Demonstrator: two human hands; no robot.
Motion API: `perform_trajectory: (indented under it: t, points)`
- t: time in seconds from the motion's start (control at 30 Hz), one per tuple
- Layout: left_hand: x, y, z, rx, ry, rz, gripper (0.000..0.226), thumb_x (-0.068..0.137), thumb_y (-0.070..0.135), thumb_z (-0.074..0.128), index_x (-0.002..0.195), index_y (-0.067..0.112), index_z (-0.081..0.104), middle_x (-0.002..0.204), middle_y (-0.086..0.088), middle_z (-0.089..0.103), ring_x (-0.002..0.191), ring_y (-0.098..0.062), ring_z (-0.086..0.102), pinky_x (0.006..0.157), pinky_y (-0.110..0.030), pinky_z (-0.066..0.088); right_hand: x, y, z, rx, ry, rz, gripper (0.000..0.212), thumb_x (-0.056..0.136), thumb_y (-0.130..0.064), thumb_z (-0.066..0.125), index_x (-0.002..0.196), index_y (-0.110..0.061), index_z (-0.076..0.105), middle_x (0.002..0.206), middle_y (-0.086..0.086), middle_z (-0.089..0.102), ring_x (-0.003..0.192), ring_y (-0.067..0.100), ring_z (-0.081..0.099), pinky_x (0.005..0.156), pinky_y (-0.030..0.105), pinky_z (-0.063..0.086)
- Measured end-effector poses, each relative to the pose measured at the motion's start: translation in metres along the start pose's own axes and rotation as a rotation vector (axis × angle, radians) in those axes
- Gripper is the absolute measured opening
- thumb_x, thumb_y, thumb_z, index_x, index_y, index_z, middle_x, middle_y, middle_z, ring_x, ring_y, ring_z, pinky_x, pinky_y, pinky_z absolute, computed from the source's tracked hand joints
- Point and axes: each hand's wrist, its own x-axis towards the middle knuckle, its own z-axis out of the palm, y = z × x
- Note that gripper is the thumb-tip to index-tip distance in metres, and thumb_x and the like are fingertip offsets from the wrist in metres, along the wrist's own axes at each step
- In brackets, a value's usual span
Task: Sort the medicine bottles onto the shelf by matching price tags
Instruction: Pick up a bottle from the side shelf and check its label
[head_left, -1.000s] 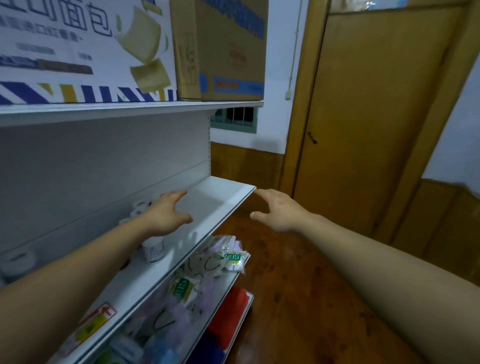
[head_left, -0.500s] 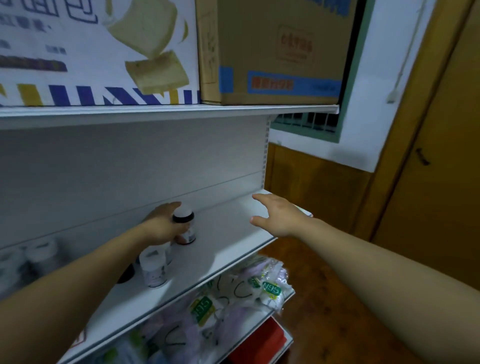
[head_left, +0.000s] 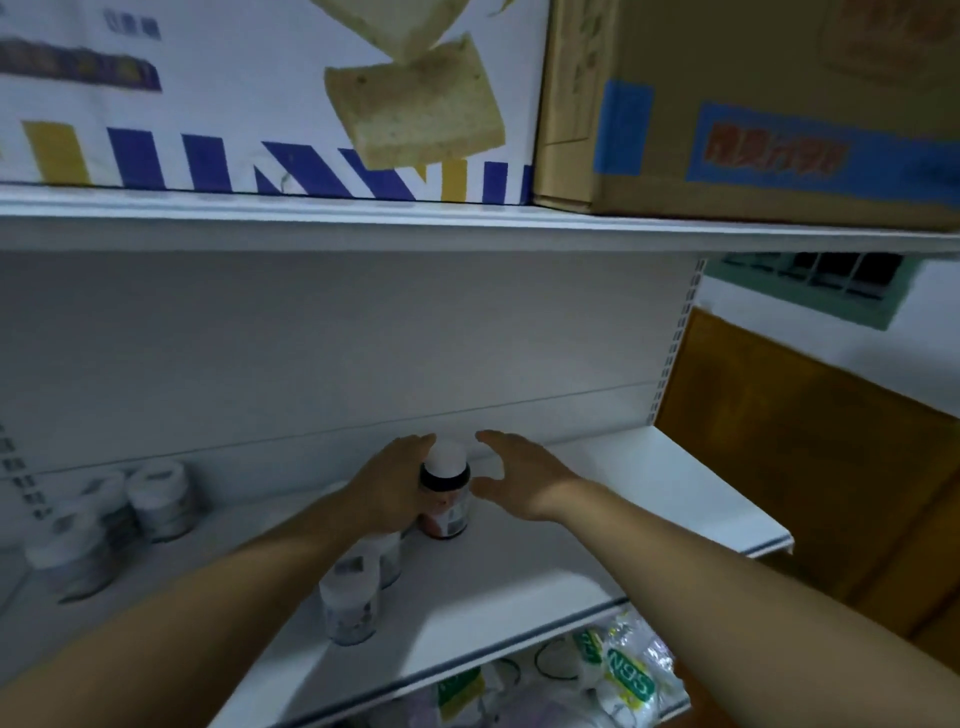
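1. The left hand (head_left: 387, 488) grasps a dark bottle (head_left: 445, 493) with a white cap, its fingers curled round the bottle's left side.
2. The dark bottle stands upright on the white shelf (head_left: 675, 493), far back near the rear panel and about mid-width in the view.
3. The right hand (head_left: 522, 478) is released, fingers spread and relaxed, just right of the dark bottle; whether its thumb touches the bottle cannot be told.
4. A white bottle (head_left: 349, 605) stands upright nearer the front edge, below the left forearm, with a second white bottle (head_left: 390, 555) just behind it, partly hidden by the wrist.
5. A blurred cluster of white-capped bottles (head_left: 158, 499) stands at the far left of the same shelf, well apart from the hands.
6. On the upper shelf board (head_left: 363, 228) sit a carton printed with bread slices (head_left: 260, 104) and, to its right and touching it, a brown cardboard box (head_left: 753, 104).
7. Clear plastic packets (head_left: 628, 670) with green print lie on the level below, at the near right.
8. Wooden wall panelling (head_left: 810, 467) shows to the right of the shelf.
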Motion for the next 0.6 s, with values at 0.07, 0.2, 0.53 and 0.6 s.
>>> perform_trajectory:
  t: [0.07, 0.2, 0.53, 0.6]
  points:
    - [-0.001, 0.009, 0.004, 0.044, 0.007, -0.009, 0.083, 0.079, 0.033, 0.071, 0.145, 0.012, 0.024, 0.151, -0.006, 0.03, 0.138, -0.021, 0.031, 0.112, -0.026, 0.02, 0.015, 0.002, 0.006, 0.024, -0.03, -0.054, 0.076, 0.09, -0.041, 0.056, 0.149, -0.022, 0.012, 0.156, 0.003, 0.019, 0.141, 0.021, 0.024, 0.112, 0.03, 0.022]
    - [0.002, 0.007, 0.015, 0.101, 0.053, -0.044, 0.075, 0.09, 0.033, 0.057, 0.147, 0.017, 0.012, 0.155, -0.004, 0.022, 0.141, -0.019, 0.025, 0.114, -0.023, 0.013, 0.038, 0.004, 0.019, 0.202, -0.088, -0.172, 0.08, 0.081, -0.036, 0.07, 0.144, -0.017, 0.024, 0.145, 0.006, 0.04, 0.124, 0.016, 0.043, 0.094, 0.02, 0.034]
    - [-0.005, 0.054, 0.025, -0.24, 0.199, -0.167, 0.062, 0.086, 0.007, 0.062, 0.14, 0.022, 0.035, 0.133, 0.013, 0.048, 0.115, 0.011, 0.048, 0.086, 0.002, 0.033, 0.051, 0.05, -0.005, 0.489, -0.037, -0.403, 0.064, 0.081, -0.025, 0.071, 0.135, -0.022, 0.036, 0.133, 0.002, 0.05, 0.112, 0.011, 0.051, 0.089, 0.021, 0.044]
    - [-0.007, 0.071, 0.027, -0.378, 0.202, -0.128, 0.069, 0.083, 0.005, 0.065, 0.132, 0.041, 0.031, 0.123, 0.034, 0.045, 0.108, 0.02, 0.046, 0.076, 0.004, 0.038, 0.048, 0.056, -0.024, 0.599, -0.027, -0.412, 0.063, 0.079, -0.029, 0.072, 0.132, -0.031, 0.037, 0.129, -0.002, 0.053, 0.112, 0.012, 0.055, 0.086, 0.022, 0.047]
